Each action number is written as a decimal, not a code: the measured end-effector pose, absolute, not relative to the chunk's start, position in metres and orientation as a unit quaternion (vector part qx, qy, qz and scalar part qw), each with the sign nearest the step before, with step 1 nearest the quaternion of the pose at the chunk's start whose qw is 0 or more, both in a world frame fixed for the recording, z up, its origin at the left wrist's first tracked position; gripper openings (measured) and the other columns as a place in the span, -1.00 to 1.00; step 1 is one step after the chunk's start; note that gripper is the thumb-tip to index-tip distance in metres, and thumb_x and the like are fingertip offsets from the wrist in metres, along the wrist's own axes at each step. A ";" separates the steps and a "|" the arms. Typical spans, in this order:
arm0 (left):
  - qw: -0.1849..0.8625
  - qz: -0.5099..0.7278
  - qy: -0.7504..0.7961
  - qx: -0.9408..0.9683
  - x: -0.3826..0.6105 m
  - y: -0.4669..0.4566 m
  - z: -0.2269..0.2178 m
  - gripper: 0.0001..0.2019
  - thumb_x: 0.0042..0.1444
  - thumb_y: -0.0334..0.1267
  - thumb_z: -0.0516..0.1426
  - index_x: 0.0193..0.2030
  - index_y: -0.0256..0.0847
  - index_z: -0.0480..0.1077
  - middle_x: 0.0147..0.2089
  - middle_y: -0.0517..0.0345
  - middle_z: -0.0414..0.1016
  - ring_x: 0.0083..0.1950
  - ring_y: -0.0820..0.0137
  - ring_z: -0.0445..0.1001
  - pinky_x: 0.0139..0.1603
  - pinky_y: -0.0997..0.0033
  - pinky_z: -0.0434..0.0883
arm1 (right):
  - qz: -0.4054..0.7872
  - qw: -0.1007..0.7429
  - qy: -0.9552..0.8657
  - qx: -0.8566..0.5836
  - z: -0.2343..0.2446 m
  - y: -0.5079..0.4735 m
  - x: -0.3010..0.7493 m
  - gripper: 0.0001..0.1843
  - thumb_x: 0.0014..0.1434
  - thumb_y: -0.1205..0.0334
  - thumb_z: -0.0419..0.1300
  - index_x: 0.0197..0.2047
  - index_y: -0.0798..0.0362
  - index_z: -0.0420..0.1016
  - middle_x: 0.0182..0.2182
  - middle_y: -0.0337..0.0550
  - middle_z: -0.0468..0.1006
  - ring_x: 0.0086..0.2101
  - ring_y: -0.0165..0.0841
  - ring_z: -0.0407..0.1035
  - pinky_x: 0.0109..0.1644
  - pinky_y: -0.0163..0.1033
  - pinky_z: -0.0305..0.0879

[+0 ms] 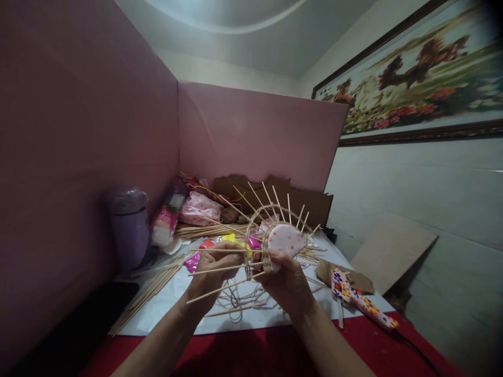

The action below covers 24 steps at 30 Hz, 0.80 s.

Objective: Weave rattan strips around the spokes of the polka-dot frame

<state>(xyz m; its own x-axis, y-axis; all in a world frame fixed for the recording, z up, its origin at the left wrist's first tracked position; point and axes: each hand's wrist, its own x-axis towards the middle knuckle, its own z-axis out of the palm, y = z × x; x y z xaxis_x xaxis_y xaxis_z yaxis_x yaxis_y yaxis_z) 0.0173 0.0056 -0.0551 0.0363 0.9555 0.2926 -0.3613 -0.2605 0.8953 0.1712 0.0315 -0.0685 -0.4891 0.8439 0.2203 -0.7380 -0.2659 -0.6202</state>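
The left hand [214,262] is pinching the sunburst-shaped piece [280,234] near its outer twine arc [248,268], while the right hand [286,280] is gripping its cloth-covered centre [290,241]. In the head view, the piece is hanging above a white sheet [157,324], its spokes [289,207] radiating outward. The centre and inner twine band [266,251] are looking finished; the outer arc is crossing many spokes, their tips sticking out bare. Whether it is closing fully, I cannot tell. Loose sticks [151,293] are lying unused at left, and a flowered glue gun [365,302] is resting at right
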 end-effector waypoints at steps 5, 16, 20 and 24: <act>0.507 0.628 0.318 0.498 0.018 0.003 -0.055 -0.93 -0.15 -0.32 0.23 -0.48 -0.26 0.47 -0.62 0.29 0.27 -0.61 0.63 0.06 -0.60 0.58 0.00 | 0.790 0.510 -0.331 -0.076 -0.068 0.032 0.170 -0.89 -0.04 0.39 0.16 -0.38 0.19 0.48 -0.46 -0.11 0.57 -0.47 -0.44 0.43 -0.44 -0.39 0.37; 0.504 0.635 0.311 0.496 0.020 0.006 -0.056 -0.85 -0.13 -0.24 0.25 -0.46 -0.28 0.45 -0.66 0.31 0.23 -0.63 0.62 0.03 -0.63 0.56 -0.03 | 0.799 0.497 -0.332 -0.063 -0.065 0.030 0.169 -0.83 -0.08 0.40 0.20 -0.35 0.27 0.49 -0.42 -0.02 0.58 -0.47 -0.44 0.44 -0.46 -0.44 0.37; 0.511 0.637 0.307 0.488 0.020 0.006 -0.056 -0.84 -0.15 -0.23 0.27 -0.46 -0.28 0.45 -0.65 0.28 0.28 -0.63 0.63 0.04 -0.64 0.57 -0.03 | 0.799 0.496 -0.336 -0.055 -0.066 0.030 0.168 -0.83 -0.07 0.40 0.19 -0.33 0.25 0.48 -0.39 -0.04 0.58 -0.47 -0.46 0.43 -0.44 -0.44 0.37; 0.517 0.640 0.303 0.482 0.021 0.006 -0.056 -0.84 -0.15 -0.24 0.27 -0.44 -0.28 0.45 -0.61 0.25 0.33 -0.63 0.63 0.09 -0.64 0.59 0.00 | 0.795 0.505 -0.332 -0.048 -0.066 0.030 0.168 -0.85 -0.05 0.41 0.17 -0.33 0.21 0.48 -0.40 -0.08 0.59 -0.46 -0.47 0.43 -0.41 -0.43 0.38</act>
<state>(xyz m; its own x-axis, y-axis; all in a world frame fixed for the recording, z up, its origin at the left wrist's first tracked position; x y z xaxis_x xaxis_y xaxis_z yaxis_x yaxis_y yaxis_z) 0.0207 0.0064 -0.0558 -0.0021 0.9526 0.3041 -0.3696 -0.2833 0.8849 0.1685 0.0295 -0.0659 -0.4850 0.8355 0.2583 -0.7715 -0.2697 -0.5762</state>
